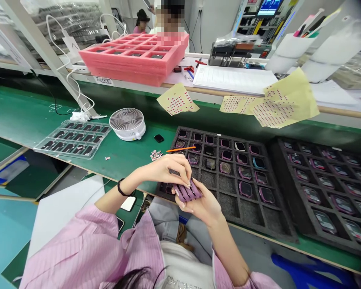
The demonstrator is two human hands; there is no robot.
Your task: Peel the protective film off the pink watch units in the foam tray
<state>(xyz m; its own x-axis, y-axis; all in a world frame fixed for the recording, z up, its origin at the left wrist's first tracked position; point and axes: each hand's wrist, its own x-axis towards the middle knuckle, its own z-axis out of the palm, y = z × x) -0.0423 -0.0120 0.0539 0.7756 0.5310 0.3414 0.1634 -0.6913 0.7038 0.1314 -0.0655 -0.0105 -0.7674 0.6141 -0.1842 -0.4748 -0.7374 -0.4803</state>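
Observation:
My right hand (209, 202) is wrapped round a stack of purple watch cases (188, 192), held just above the table's front edge. The cases lie side by side, with dark gaps between them. My left hand (171, 167), with a black band at its wrist, reaches over from the left. Its fingers are pinched together at the upper edge of the stack; whatever may be between the fingertips is too small to name. Behind the left hand are a heap of small pale parts (155, 155) and an orange stick (181, 149). Beyond the hands lies a dark foam tray (228, 204) with watch pieces in many compartments.
A second foam tray (307, 212) stands at the right. To the left are a small white fan (128, 123), a clear tray of black parts (74, 138) and a black watch piece (159, 138). Pink foam trays (132, 66) and yellow dotted sheets (178, 99) occupy the shelf; people are behind.

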